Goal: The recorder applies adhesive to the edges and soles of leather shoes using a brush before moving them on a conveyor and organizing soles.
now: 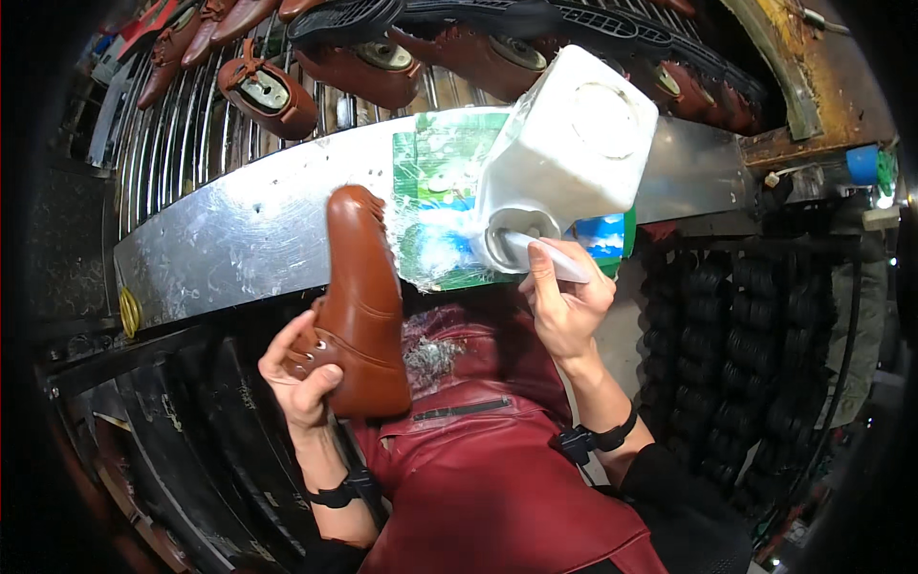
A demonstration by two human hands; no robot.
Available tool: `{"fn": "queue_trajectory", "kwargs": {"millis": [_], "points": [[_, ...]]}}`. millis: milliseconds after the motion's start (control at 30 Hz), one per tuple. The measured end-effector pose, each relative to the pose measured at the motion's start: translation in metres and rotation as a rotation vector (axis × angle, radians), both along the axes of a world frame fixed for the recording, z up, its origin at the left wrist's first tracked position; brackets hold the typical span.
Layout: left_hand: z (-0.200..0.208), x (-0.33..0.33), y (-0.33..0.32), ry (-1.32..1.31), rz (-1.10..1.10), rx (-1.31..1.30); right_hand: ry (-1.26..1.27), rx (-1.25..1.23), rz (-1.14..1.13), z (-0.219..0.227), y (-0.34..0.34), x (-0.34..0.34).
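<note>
My left hand is closed round the laced ankle part of a brown leather shoe upper. The toe points away from me, over the front edge of the metal ledge. My right hand pinches a pale, whitish handle. Its far end goes into the round mouth of a white plastic jug, so the tool's working tip is hidden. The jug lies tipped with its mouth toward me, on a green and blue printed sheet smeared with white residue.
A curved metal ledge spans the front. Behind it, a roller rack carries several brown shoe uppers and black soles. Stacked black pieces stand at right. A dark red apron covers my lap.
</note>
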State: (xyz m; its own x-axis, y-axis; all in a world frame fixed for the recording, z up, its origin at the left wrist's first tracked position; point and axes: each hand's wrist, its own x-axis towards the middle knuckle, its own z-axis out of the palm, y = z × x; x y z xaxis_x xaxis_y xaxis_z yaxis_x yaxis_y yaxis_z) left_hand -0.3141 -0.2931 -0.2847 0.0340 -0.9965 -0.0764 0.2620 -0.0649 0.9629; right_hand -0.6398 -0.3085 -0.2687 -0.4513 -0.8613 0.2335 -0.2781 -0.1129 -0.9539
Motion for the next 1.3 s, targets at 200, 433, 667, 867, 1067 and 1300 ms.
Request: {"fn": "queue_trajectory", "kwargs": {"millis": [200, 433, 667, 867, 1067, 1300], "points": [[-0.009, -0.012, 0.027, -0.073, -0.044, 0.029, -0.738, 0.154, -0.016, 0.019, 0.002, -0.003], [0.009, -0.017, 0.027, 0.111, -0.106, 0.115, -0.940, 0.198, 0.309, 0.049, -0.027, 0.010], [0.005, -0.020, 0.024, 0.315, -0.142, 0.132, -0.776, 0.180, 0.393, 0.047, 0.026, 0.033], [0.005, -0.019, 0.023, 0.354, -0.070, 0.153, -0.619, 0.271, 0.591, 0.052, 0.076, 0.047], [0.014, -0.018, 0.017, 0.326, -0.043, 0.116, -0.329, 0.005, 0.886, 0.076, 0.072, 0.041], [0.027, -0.023, 0.015, 0.293, -0.018, 0.140, -0.227, -0.100, 0.831, 0.078, 0.061, 0.035]]}}
